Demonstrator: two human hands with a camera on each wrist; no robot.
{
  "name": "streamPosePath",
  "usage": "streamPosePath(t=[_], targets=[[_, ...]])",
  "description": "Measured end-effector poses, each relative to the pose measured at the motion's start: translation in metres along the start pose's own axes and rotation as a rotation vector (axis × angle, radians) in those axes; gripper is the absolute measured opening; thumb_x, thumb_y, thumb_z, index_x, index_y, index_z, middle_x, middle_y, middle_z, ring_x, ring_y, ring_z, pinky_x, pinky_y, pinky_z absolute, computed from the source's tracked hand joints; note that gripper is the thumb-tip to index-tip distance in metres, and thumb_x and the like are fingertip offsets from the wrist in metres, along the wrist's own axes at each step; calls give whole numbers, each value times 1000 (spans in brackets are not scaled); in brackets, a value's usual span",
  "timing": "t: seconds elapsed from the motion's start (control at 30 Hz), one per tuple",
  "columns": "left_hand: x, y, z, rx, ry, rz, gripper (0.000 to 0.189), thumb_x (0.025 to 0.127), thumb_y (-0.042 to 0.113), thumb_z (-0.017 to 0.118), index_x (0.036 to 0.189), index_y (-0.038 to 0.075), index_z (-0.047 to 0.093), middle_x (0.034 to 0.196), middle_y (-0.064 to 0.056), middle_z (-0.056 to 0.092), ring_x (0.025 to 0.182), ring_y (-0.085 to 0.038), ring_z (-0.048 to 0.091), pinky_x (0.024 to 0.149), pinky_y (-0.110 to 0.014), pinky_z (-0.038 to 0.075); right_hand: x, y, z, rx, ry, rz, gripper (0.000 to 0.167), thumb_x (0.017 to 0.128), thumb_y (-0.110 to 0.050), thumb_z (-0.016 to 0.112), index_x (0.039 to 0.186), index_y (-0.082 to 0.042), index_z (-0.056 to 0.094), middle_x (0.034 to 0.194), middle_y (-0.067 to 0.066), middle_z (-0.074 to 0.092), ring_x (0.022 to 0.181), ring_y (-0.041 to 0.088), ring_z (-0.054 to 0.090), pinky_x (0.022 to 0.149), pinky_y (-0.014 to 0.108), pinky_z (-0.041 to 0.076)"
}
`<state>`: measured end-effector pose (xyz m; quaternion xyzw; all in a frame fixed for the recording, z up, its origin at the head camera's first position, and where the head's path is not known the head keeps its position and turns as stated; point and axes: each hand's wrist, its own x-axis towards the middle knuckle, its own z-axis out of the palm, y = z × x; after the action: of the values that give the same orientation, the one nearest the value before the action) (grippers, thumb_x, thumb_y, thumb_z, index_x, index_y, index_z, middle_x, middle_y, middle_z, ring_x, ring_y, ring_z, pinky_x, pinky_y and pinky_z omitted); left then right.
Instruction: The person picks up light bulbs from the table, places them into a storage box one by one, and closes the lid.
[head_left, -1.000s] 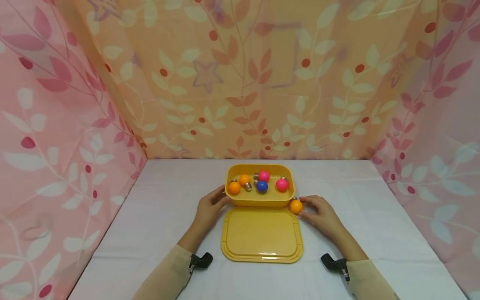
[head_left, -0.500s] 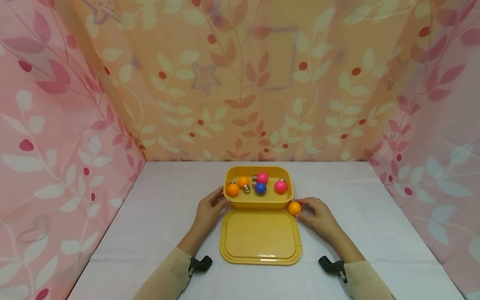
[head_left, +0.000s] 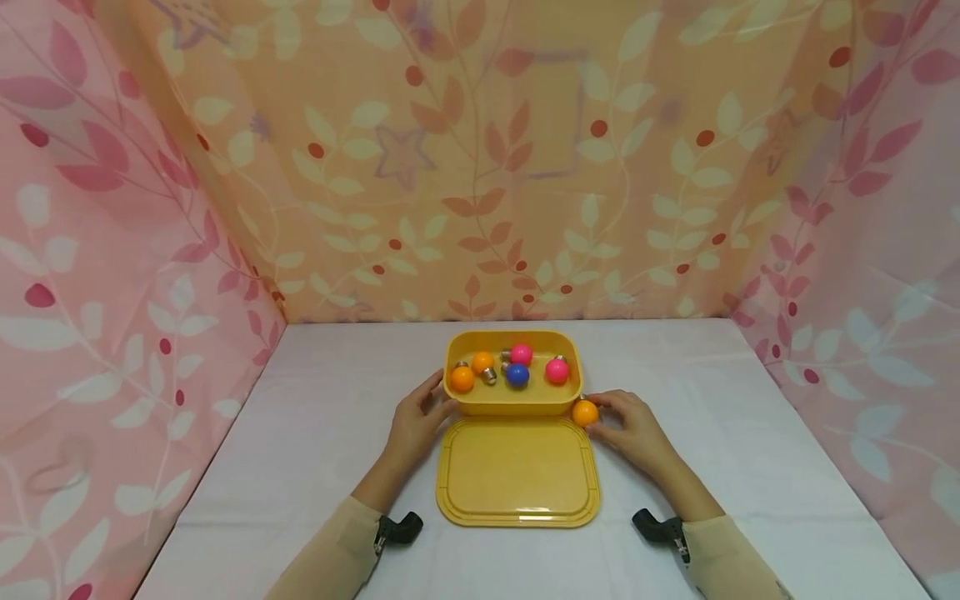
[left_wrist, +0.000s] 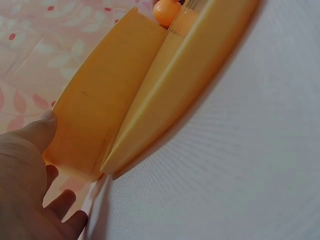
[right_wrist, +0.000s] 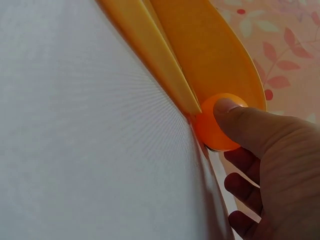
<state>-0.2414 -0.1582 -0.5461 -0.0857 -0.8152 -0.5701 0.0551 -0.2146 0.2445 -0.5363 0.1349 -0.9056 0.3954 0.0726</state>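
A yellow plastic box (head_left: 513,407) sits without its lid at the middle of the table. Inside lie two orange bulbs (head_left: 462,380), two pink bulbs (head_left: 557,371) and a blue bulb (head_left: 517,375), all small with metal screw bases. My left hand (head_left: 412,425) touches the box's left end, thumb near the front corner, fingers loosely bent. At the front right corner my right hand (head_left: 634,432) pinches another orange bulb (head_left: 585,413) by its globe, its base mostly hidden. In the right wrist view the thumb presses on this orange bulb (right_wrist: 212,130), beside the box wall (right_wrist: 220,50).
Flat in front of the box lies its yellow lid (head_left: 517,475). A white cloth (head_left: 330,367) covers the table. Patterned curtains (head_left: 360,208) enclose the back and both sides. Dark wrist mounts (head_left: 400,529) show at both sleeves.
Both hands keep their places at the box, and the right still pinches the orange bulb. The whole head view has shifted slightly to the left.
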Motion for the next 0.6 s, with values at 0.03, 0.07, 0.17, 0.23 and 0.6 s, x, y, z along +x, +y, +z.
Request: streamPosePath(t=[0.03,0.07,0.17,0.23,0.6], targets=[[0,0,0,3,0,4,66,94,36,77,153,28,49,156,4,50,145,-23,45,119,-48,37,0,0,0,-3,0,2,47,85,-30,86,127,-17,71,124,2,69,121,26,58,107,54,45],[-1,0,0,6,-1,8,66,94,37,76,153,28,49,155,4,50,145,-23,45,119,-48,38,0,0,0,-7,1,1,47,85,-30,86,127,-17,71,124,2,69,120,26,58,107,54,45],[-1,0,0,10,0,17,66,93,39,76,153,28,50,155,3,51,145,-23,46,119,-49,38,0,-1,0,-10,3,2,47,84,-29,86,127,-17,71,123,1,70,120,26,58,106,54,46],[-1,0,0,4,0,26,66,93,40,76,153,27,50,155,1,51,144,-25,46,118,-50,38,0,0,0,-12,7,3,46,85,-29,86,126,-16,71,122,1,70,119,25,58,106,54,46],[0,1,0,-13,-6,37,64,95,33,75,153,22,50,152,-2,54,144,-23,47,118,-47,39,2,-3,-8,-7,14,44,45,86,-36,85,125,-18,71,122,0,68,118,25,58,106,55,47]])
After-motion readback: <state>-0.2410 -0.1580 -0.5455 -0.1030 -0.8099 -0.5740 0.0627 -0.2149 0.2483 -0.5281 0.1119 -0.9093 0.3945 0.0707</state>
